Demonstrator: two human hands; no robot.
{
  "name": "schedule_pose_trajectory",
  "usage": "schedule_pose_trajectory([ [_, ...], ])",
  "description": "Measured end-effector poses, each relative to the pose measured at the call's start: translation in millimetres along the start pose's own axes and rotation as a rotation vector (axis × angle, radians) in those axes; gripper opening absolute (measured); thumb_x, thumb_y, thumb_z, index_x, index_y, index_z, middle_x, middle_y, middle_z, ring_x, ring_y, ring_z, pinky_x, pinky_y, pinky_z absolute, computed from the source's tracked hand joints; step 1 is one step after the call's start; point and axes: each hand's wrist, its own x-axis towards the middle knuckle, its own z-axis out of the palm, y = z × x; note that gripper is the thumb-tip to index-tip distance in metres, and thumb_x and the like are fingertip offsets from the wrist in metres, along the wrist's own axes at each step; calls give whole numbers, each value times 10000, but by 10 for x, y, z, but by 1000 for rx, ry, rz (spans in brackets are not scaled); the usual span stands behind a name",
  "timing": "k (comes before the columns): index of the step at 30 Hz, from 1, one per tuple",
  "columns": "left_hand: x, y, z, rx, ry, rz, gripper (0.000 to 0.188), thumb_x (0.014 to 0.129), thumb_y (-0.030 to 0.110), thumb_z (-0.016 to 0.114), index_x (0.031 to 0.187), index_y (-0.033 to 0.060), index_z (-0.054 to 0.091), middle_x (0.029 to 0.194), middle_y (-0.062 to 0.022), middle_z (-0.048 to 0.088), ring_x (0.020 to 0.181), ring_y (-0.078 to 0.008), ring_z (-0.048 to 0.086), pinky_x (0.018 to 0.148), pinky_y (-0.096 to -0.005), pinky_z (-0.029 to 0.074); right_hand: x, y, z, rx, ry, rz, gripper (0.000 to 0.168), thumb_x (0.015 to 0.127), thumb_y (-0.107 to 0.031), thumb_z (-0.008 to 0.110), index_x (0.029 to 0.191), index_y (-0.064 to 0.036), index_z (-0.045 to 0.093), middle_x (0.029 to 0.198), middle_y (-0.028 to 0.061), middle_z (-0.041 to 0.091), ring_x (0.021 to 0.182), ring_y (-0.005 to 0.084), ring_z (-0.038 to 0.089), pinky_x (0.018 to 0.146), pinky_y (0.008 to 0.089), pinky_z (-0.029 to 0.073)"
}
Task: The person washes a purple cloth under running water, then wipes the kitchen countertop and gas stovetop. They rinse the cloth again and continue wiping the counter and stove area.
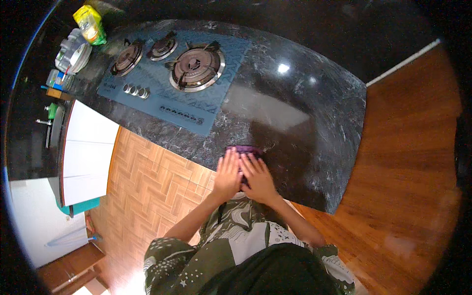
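A dark purple cloth [244,148] lies on the black marbled countertop [236,129] near its front edge. Both of my hands rest flat on it, side by side. My left hand [228,173] has its fingers stretched forward over the cloth's left part. Beside it, my right hand [258,177] presses on the right part, fingers slightly spread. Most of the cloth is hidden beneath my palms, and neither hand is closed around it.
A gas stove [217,110] with several burners is set into the counter at the left. Beyond it are stacked plates [82,59], a yellow and green pouch [89,25] and a sink tap [44,121]. A wooden panel [402,147] borders the counter's right side.
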Motion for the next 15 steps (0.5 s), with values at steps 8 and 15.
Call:
schedule_pose_trajectory([
  [8,1051,-12,-32,276,126,122,530,879,285,359,1321,-1,297,1423,-141,189,1336,-263,110,1056,-488,70,503,541,-425,-214,84,41,746,783,-379,533,1341,12,231,1420,166,183,1321,314,146,1067,442,123],
  [15,194,-582,-578,-232,163,-80,549,859,210,452,1342,29,264,1427,-103,208,1337,-254,133,1013,-576,-20,599,-190,206,-28,105,88,539,825,-280,507,1280,-23,373,1380,135,299,1291,291,246,1041,419,211],
])
